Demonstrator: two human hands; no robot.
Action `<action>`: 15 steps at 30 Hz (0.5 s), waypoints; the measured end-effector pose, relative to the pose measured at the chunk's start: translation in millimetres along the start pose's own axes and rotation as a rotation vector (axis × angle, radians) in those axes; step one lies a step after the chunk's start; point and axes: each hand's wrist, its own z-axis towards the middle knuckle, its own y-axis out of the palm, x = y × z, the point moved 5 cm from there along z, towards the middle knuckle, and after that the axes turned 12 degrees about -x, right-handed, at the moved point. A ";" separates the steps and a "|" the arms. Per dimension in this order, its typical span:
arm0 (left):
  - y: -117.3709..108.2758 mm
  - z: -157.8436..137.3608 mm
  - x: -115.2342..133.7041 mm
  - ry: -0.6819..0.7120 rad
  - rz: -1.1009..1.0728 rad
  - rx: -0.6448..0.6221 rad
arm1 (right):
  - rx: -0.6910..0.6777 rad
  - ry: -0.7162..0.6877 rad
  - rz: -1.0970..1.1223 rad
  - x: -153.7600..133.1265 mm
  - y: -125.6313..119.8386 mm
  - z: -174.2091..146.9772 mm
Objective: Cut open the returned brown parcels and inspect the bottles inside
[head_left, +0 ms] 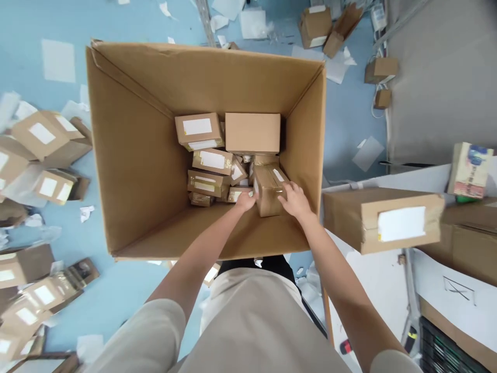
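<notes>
Both arms reach down into a large open cardboard box [134, 140]. At its near right corner, a brown taped carton [268, 192] is held between my two hands. My left hand [246, 201] presses on its left side, the fingers partly hidden by the carton. On the right side, my right hand [295, 201] has its fingers curled over the top edge. Just behind stands a plain, larger carton [252, 132]. Left of my hands, smaller labelled cartons are stacked, among them a carton [213, 161] with a white label and a taped carton [207, 182].
To the right, a labelled carton [402, 228] stands on a white table [382, 282]. More cartons [41, 135] lie along the left, amid paper scraps on the blue floor [128, 305]. Opened cartons [315, 27] lie beyond the large box, near a grey wall [435, 77].
</notes>
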 end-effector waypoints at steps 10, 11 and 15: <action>-202.1 64.4 -52.8 -0.043 -0.082 0.417 | -0.066 -0.075 0.434 -49.0 37.9 167.8; -224.3 69.8 -60.5 -0.027 -0.080 0.463 | -0.085 -0.085 0.465 -60.0 42.2 188.1; -298.0 97.9 -90.2 0.077 -0.094 0.587 | -0.138 -0.139 0.561 -105.0 56.9 265.4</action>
